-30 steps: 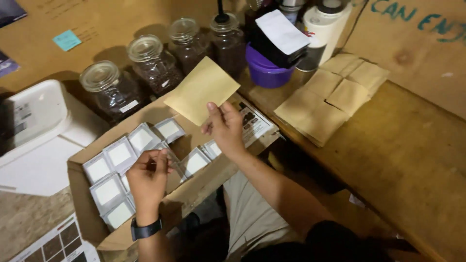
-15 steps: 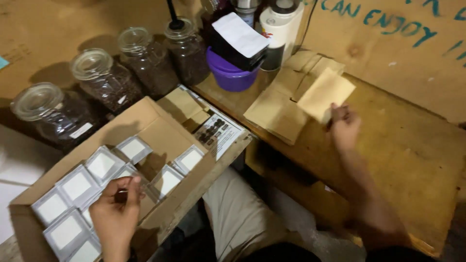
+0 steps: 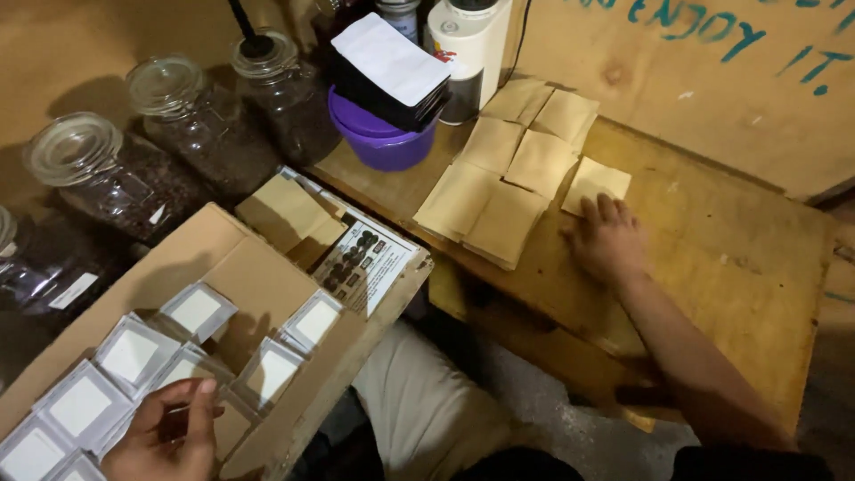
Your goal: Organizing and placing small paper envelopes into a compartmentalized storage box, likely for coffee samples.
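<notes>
Resting flat, fingers spread, the right hand [image 3: 607,239] presses a square kraft envelope [image 3: 595,182] onto the grainy wooden bench [image 3: 730,249] beside overlapping others. Left hand [image 3: 169,435] seemingly pinches a white sachet [image 3: 191,367] inside the cardboard box [image 3: 254,281].

Dim warm light, soft shadows

bench [image 3: 712,258]: wood, light brown | on it: brown envelopes [image 3: 508,169] in overlapping rows, one envelope [image 3: 595,181] apart on the right under the right hand [image 3: 607,239] | purple bowl [image 3: 381,138] near the back | white cylinder [image 3: 468,49] behind | glass jars [image 3: 178,134] with dark contents on left
</notes>
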